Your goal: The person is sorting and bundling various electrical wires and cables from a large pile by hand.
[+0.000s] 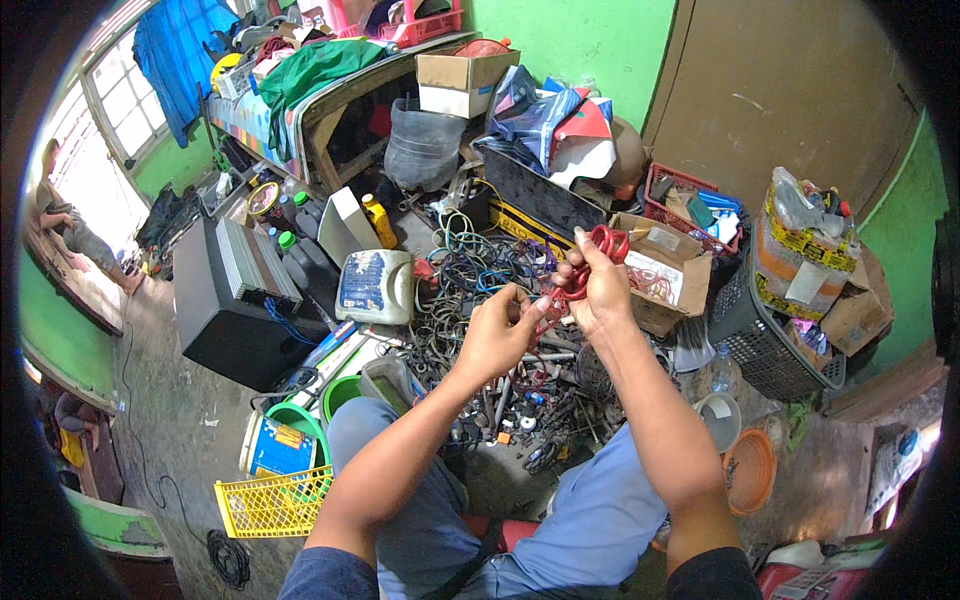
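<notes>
Our right hand [602,290] clasps, left hand [501,337] pinches looped red cable [609,242] | brown cardboard box [660,318] edge rightward | grey concrete floor [190,450] far left

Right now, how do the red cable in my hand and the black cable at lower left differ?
The red cable is raised in the right hand, while the black cable lies on the floor. The hand partly covers the red cable; nothing covers the black cable. Both are looped.
</notes>
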### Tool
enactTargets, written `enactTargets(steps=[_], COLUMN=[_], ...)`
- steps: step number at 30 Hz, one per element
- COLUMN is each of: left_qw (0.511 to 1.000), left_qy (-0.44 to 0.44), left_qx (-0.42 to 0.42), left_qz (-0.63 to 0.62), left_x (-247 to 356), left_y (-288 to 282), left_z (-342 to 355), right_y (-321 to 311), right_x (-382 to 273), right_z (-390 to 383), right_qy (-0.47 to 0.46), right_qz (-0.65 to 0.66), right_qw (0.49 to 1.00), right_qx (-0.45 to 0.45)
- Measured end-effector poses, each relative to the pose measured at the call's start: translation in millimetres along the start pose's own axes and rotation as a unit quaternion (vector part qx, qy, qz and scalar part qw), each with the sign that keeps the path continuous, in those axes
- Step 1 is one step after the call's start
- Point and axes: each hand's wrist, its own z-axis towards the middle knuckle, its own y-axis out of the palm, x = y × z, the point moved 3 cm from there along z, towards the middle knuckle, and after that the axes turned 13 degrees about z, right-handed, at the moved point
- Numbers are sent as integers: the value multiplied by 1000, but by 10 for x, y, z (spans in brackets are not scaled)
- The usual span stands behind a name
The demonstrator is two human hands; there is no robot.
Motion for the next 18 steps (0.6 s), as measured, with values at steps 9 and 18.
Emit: enactTargets(steps=[9,18], left_qw=[982,942], left_qy=[27,112], left_qx=[-139,-33], left_qz=[126,316], left_x=[23,-118], left_y=[-95,-511], left_z=[-23,83], right_y=[173,272], right_x=[-246,-153], right_z=[-136,-253], right_qy=[-8,-107], right_qz=[-47,-403], right_qw=[999,909], right_qx=[15,-30])
